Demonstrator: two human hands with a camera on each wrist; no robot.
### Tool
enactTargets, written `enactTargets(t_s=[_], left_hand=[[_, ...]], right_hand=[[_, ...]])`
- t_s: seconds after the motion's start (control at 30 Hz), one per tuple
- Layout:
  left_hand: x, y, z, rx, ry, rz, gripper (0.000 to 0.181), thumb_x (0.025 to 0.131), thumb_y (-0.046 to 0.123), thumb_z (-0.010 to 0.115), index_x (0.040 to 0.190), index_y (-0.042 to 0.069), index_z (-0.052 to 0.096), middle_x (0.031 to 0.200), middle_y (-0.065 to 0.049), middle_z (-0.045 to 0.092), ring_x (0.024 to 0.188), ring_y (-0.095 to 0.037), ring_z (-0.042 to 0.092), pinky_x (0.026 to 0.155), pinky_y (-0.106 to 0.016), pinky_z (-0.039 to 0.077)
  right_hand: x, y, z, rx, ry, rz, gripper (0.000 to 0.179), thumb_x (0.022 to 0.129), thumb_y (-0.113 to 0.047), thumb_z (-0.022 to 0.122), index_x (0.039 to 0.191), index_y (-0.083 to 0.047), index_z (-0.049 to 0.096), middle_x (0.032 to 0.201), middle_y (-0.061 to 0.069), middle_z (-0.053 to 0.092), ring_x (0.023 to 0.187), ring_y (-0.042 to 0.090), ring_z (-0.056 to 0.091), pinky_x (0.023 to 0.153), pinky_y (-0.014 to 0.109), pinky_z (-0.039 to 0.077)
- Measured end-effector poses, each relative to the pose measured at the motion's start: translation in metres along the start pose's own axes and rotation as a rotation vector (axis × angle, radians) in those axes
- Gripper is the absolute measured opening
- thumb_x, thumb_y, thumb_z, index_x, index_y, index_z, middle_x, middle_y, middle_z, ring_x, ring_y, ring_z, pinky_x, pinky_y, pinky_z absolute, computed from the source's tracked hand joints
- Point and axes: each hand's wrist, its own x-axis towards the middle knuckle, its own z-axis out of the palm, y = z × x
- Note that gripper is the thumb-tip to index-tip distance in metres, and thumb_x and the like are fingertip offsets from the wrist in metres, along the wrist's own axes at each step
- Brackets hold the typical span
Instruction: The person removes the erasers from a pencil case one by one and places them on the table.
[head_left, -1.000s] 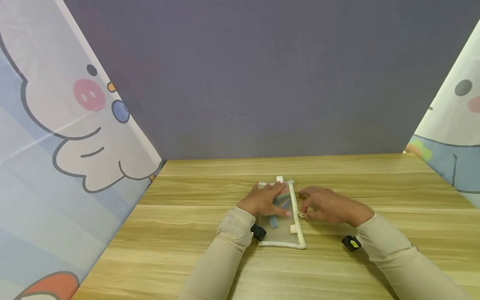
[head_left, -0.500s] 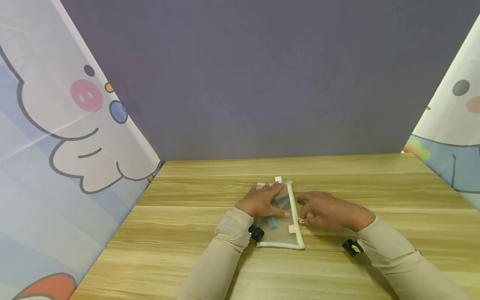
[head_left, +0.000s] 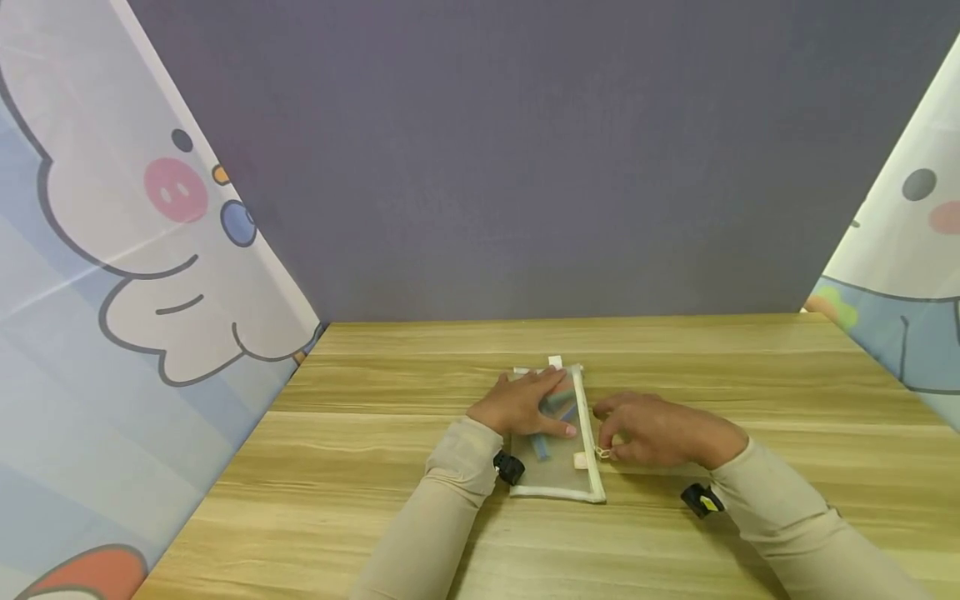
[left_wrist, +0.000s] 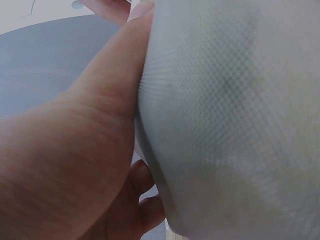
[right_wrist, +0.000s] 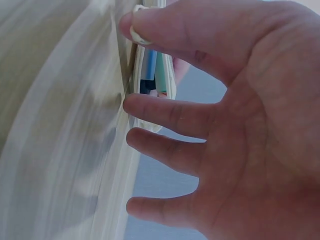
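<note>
A translucent mesh zipper pouch (head_left: 551,479) with white edging lies on the table. Blue, green and reddish things show dimly through its mesh. My left hand (head_left: 521,406) rests on the pouch's upper left part with fingers spread. At the pouch's right edge, my right hand (head_left: 656,427) pinches the pale ring-shaped zipper pull (head_left: 602,453) between thumb and index finger; its other fingers are extended. In the right wrist view, the zipper edge gapes beyond the pull, baring a blue item (right_wrist: 149,65) and a green item (right_wrist: 160,72) inside. Mesh fills much of the left wrist view.
The wood-grain table (head_left: 360,467) extends around the pouch on all sides. A dark grey panel (head_left: 510,167) rises at the back edge. Cartoon-printed cloths (head_left: 217,325) hang at left and right. A small white tag (head_left: 555,362) sticks out from the pouch's far end.
My right hand has drawn the zipper pull along the pouch's right edge, nearer to me. My left hand keeps its place on the pouch.
</note>
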Motion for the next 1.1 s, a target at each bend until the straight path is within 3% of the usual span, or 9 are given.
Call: enactTargets(t_s=[0.57, 1.1], left_hand=[[-0.001, 0.003, -0.005, -0.055, -0.035, -0.034, 0.099, 0.083, 0.069, 0.068, 0.162, 0.035, 0.019, 0.165, 0.005, 0.020, 0.151, -0.020, 0.018, 0.119, -0.059, 0.003], [0.000, -0.011, -0.008, -0.111, -0.015, -0.038, 0.099, 0.085, 0.065, 0.069, 0.162, 0.030, 0.019, 0.166, 0.002, 0.019, 0.152, -0.023, 0.014, 0.118, -0.061, 0.002]], right_hand=[[-0.001, -0.002, -0.003, 0.031, -0.056, 0.035, 0.017, 0.088, -0.014, 0.076, 0.089, -0.030, 0.075, 0.130, 0.022, 0.060, 0.120, 0.043, 0.055, 0.093, 0.060, 0.047], [0.000, -0.014, -0.003, 0.065, -0.099, 0.012, 0.015, 0.087, -0.017, 0.076, 0.085, -0.032, 0.073, 0.130, 0.019, 0.060, 0.118, 0.039, 0.057, 0.090, 0.051, 0.051]])
